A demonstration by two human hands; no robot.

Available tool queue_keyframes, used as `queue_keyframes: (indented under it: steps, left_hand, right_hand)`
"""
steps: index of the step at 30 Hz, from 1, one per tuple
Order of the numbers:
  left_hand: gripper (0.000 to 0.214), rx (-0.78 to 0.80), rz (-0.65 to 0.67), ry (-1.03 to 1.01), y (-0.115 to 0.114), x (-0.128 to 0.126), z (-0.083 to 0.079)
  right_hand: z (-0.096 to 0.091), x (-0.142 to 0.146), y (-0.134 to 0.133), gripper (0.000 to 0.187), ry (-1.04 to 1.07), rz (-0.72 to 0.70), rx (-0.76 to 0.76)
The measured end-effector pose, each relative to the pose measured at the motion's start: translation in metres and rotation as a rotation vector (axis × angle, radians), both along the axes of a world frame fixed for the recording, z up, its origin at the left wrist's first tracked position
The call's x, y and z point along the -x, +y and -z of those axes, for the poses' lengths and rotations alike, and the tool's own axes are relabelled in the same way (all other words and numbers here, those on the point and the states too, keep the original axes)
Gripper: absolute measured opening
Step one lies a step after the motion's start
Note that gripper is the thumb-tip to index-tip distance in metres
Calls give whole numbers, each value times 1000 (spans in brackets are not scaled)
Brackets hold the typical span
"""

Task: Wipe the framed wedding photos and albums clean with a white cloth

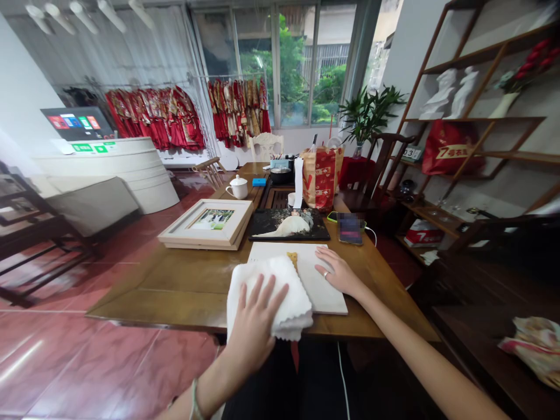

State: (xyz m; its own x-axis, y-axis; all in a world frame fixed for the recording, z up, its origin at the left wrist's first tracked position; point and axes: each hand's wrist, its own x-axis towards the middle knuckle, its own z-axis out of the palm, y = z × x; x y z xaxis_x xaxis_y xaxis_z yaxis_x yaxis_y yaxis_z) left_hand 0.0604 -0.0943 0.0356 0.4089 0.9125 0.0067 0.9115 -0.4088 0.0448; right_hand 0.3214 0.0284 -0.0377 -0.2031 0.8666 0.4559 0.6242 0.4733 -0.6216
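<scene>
My left hand [256, 318] lies with spread fingers on a folded white cloth [286, 294] that has scalloped edges. The cloth covers the left part of a flat white rectangular panel [326, 294], which may be a book or an album. A small golden-brown figure [292, 258] shows on the panel just beyond the cloth. On the panel's right side rests my right hand [336, 271], fingers extended and a ring on one of them. Beyond the panel lies a dark picture panel [289, 224] showing a white gown.
Light wooden picture frames [205, 224] are stacked at the left of the table [175, 280]. A phone [350, 227] with a cable lies at the right. Farther back stand a lidded white cup [237, 188], a small blue box [259, 182] and a red-and-brown paper bag [321, 178].
</scene>
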Motion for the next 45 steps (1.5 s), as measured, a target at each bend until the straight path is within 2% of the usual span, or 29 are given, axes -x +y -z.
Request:
queue_keyframes:
  steps: [4, 8, 10, 13, 18, 21, 23, 29, 32, 35, 39, 42, 45]
  left_hand:
    - [92, 66, -34, -28, 38, 0, -26]
    - [81, 58, 21, -23, 87, 1, -31]
    - [80, 64, 30, -14, 100, 1, -30]
    - [82, 87, 39, -12, 90, 0, -30]
    - [91, 199, 65, -10, 29, -1, -37]
    - [92, 208, 55, -4, 19, -1, -38]
    - [90, 173, 45, -10, 33, -1, -34]
    - [77, 6, -1, -38, 107, -9, -20]
    - [77, 3, -4, -42, 119, -13, -19]
    - [82, 45, 34, -34, 107, -6, -19]
    - [96, 124, 154, -46, 62, 18, -18]
    - [93, 130, 249, -73, 26, 34, -17]
    - [93, 113, 276, -87, 12, 41, -17]
  right_hand:
    - [2, 0, 1, 43, -16, -3, 8]
    - [1, -1, 2, 44, -28, -6, 15]
    - [0, -3, 3, 44, -33, -11, 21]
    - [-1, -5, 6, 43, -35, -21, 32]
    - [0, -8, 12, 41, -22, -29, 61]
    - [0, -7, 13, 41, -16, -19, 71]
    - [-1, -4, 11, 41, -16, -1, 70]
    - [-9, 2, 5, 43, -30, 50, 52]
    - [-11, 3, 3, 43, -29, 65, 51]
    - [-10, 3, 2, 42, -19, 69, 48]
    - [-9, 3, 2, 42, -5, 68, 45]
    - [-7, 3, 3, 42, 3, 64, 46]
    - [-4, 2, 4, 41, 13, 61, 44]
